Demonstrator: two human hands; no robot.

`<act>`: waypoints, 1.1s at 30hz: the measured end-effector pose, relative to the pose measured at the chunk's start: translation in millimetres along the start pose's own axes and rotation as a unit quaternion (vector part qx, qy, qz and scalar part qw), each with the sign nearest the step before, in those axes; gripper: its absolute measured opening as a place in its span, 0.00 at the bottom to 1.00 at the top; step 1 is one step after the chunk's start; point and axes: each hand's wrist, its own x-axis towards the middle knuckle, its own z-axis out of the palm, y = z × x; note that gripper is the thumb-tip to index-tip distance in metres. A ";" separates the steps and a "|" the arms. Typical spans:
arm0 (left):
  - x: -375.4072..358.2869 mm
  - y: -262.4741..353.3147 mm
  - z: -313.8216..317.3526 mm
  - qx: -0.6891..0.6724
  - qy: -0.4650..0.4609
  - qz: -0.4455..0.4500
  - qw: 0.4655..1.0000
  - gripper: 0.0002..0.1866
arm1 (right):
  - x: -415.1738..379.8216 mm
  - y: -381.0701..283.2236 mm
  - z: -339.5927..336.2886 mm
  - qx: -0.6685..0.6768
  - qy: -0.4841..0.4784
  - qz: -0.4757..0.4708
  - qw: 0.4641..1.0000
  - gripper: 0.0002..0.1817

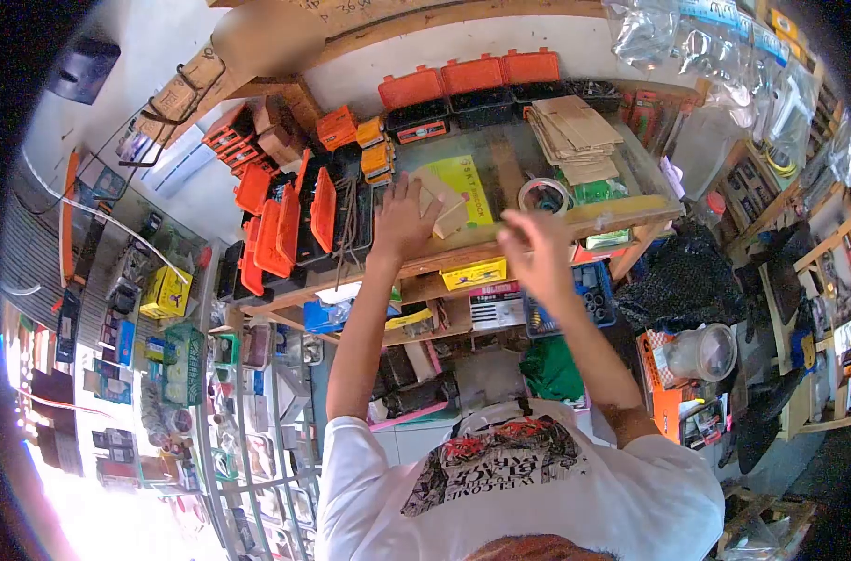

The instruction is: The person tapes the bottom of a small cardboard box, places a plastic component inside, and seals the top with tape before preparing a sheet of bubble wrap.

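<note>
My left hand (407,222) lies with fingers spread over a folded piece of brown cardboard (448,208). The cardboard rests partly on a yellow printed sheet (468,178) on the glass-topped counter (500,154). To the right, my right hand (538,251) hovers at the counter's front edge, its fingers bent and smeared by motion, so I cannot make out anything in them. Just beyond that hand sits a roll of tape (543,196). A stack of flat brown cardboard pieces (575,136) lies farther back on the right.
Open orange-and-black cases (278,229) stand at the counter's left, with several more orange-lidded cases (472,79) along the back. Small orange boxes (377,154) are piled between them. Below the counter are a blue crate (594,280) and a yellow box (474,273).
</note>
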 end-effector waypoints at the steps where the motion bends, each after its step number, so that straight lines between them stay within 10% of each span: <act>1: -0.6 -4.3 1.9 -0.005 0.016 0.012 1.000 0.36 | 7.1 14.5 -10.8 -0.069 0.033 0.009 0.997 0.17; 7: -17.7 28.7 -29.4 -0.086 0.164 0.085 0.979 0.26 | 7.7 59.3 -15.4 -0.216 -0.023 0.017 0.976 0.11; 14: -45.0 57.5 -61.1 -0.226 0.207 0.142 0.941 0.17 | 4.6 26.5 -19.6 -0.026 0.091 -0.025 0.995 0.08; 33: -95.8 79.1 -120.6 -0.583 0.075 0.130 0.799 0.21 | -17.9 -82.0 -45.9 0.119 0.062 -0.167 0.977 0.16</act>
